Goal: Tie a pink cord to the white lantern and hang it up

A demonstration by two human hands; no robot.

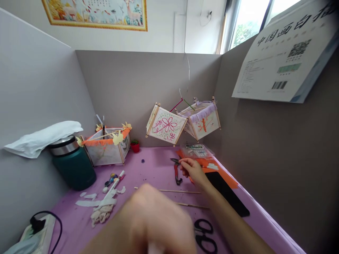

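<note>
My left hand is close to the camera, blurred, its fingers curled under. A pale bit shows beneath it, too smeared to name. Farther out, my right hand reaches over the purple table, with thumb and forefinger pinched at the dark metal end of the red-handled cutters. Part of the cutters is hidden by that hand. Two thin wooden sticks lie crosswise between my hands. Black-handled scissors lie just right of my left hand, their blades hidden.
Two painted paper lanterns hang at the back; another lantern stands left beside a teal bottle. White scraps and a power strip lie left. A black slab rests on orange sheets at right. Grey partitions enclose the table.
</note>
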